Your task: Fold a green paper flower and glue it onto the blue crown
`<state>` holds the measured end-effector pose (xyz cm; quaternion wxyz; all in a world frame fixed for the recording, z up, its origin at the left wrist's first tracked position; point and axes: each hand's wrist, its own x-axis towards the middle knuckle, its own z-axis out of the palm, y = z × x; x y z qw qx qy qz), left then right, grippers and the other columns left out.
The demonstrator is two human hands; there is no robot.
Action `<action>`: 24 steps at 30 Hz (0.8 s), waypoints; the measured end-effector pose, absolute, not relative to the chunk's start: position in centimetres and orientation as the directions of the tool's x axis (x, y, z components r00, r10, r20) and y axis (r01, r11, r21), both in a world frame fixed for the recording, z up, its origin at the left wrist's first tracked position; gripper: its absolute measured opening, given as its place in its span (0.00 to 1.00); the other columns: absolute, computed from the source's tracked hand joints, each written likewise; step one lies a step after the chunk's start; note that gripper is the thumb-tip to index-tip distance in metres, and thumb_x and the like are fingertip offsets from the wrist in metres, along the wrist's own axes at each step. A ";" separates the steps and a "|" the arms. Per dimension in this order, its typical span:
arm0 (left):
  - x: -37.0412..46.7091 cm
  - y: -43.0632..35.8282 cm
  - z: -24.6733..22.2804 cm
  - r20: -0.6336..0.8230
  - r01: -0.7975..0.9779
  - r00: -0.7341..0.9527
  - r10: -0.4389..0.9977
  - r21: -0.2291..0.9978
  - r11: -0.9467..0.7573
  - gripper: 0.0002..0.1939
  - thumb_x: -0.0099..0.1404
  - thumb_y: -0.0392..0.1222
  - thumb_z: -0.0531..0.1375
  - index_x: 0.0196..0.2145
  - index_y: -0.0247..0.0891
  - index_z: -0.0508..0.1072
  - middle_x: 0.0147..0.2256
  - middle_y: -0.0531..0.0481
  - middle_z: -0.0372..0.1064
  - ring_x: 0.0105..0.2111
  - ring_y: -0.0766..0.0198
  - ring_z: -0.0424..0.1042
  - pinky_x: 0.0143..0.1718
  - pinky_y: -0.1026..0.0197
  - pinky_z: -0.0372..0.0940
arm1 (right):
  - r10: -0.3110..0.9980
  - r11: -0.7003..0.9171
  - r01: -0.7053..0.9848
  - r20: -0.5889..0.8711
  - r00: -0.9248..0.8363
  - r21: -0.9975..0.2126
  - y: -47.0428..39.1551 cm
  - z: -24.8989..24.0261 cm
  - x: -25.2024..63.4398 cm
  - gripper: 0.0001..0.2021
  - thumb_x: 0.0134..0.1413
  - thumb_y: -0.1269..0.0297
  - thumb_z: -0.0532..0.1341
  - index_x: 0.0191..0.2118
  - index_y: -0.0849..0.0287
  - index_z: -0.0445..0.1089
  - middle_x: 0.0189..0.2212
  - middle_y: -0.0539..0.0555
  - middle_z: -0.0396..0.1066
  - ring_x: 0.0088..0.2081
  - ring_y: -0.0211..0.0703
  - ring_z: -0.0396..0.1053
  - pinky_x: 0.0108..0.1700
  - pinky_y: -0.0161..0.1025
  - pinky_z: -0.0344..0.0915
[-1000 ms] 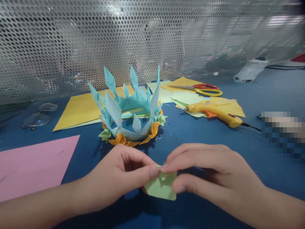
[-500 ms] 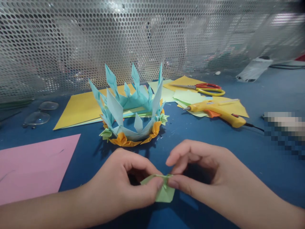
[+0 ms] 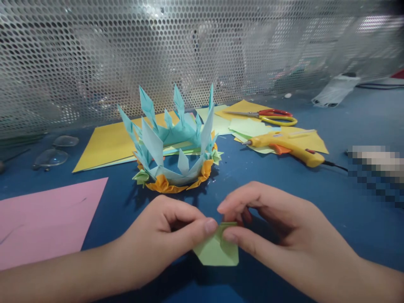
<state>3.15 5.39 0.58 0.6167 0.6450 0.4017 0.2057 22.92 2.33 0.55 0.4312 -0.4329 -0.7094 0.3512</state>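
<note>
A small folded piece of light green paper is held between both hands, low in the middle of the view. My left hand pinches its upper left part, thumb on top. At its upper right edge my right hand grips the paper between thumb and fingers, the index finger curled above. Just beyond the hands stands a light blue folded-paper crown with tall points. Orange and green folded paper pieces run round its base. Parts of the green paper are hidden behind the thumbs.
Pink paper lies at the left, with glasses behind it. Yellow sheets lie under the crown's far side. Scissors and a yellow glue gun with a cable rest at the right. A perforated metal panel closes the back.
The green paper has turned and now shows a wider flat face towards me. My left thumb has moved up to its top edge, and my right fingers have shifted slightly.
</note>
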 end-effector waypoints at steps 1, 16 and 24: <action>3.2 5.5 0.5 -0.228 0.242 0.594 0.772 0.965 0.099 0.15 0.63 0.44 0.62 0.21 0.39 0.79 0.17 0.58 0.60 0.19 0.70 0.56 0.21 0.70 0.56 | 0.912 0.395 0.326 0.325 -0.249 -0.859 2.3 0.5 23.0 0.12 0.48 0.79 0.64 0.36 0.53 0.73 0.26 0.44 0.76 0.27 0.32 0.72 0.31 0.25 0.70; 3.4 5.5 0.5 -0.332 0.087 0.557 0.761 0.935 0.344 0.11 0.53 0.28 0.71 0.30 0.45 0.83 0.25 0.62 0.78 0.25 0.72 0.73 0.30 0.74 0.66 | 0.834 0.549 0.435 0.504 -0.225 -0.714 2.1 -0.1 23.2 0.10 0.55 0.77 0.65 0.36 0.51 0.72 0.41 0.47 0.77 0.48 0.36 0.76 0.44 0.25 0.73; 3.6 5.8 0.6 -0.321 -0.077 0.434 0.842 0.918 0.390 0.09 0.52 0.30 0.74 0.22 0.36 0.79 0.21 0.60 0.77 0.22 0.76 0.70 0.25 0.79 0.64 | 0.609 0.773 0.516 0.657 -0.444 -0.369 2.1 0.5 23.7 0.02 0.59 0.67 0.67 0.37 0.52 0.76 0.45 0.52 0.77 0.44 0.37 0.77 0.51 0.29 0.72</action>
